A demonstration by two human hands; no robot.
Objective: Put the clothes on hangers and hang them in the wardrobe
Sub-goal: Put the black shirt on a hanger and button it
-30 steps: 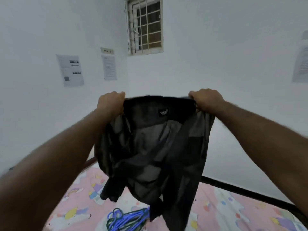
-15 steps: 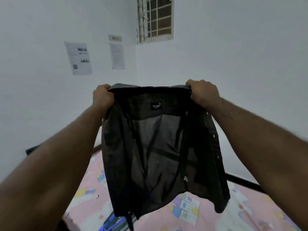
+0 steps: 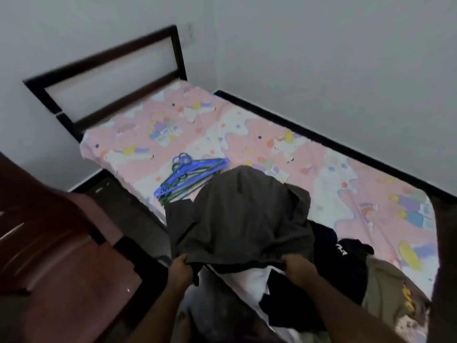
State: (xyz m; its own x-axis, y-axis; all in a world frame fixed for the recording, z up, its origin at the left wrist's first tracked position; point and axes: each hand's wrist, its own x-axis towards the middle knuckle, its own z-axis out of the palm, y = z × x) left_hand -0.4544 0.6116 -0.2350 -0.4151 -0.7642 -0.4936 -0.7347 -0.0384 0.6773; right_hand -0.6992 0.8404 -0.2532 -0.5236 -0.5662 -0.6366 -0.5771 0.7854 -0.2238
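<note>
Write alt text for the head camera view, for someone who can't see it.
Left hand and right hand each grip an edge of a dark grey shirt spread over a pink patterned bed sheet, beside a bundle of blue and green plastic hangers and more piled clothes.

From my feed I count one bed (image 3: 321, 154), one dark grey shirt (image 3: 242, 219), and two hands, a left hand (image 3: 181, 268) and a right hand (image 3: 298, 269). There is one bunch of hangers (image 3: 190, 175) (blue and green, too overlapped to number singly). The clothes pile (image 3: 351, 266) shows at least three pieces: one black, one white, one olive.
</note>
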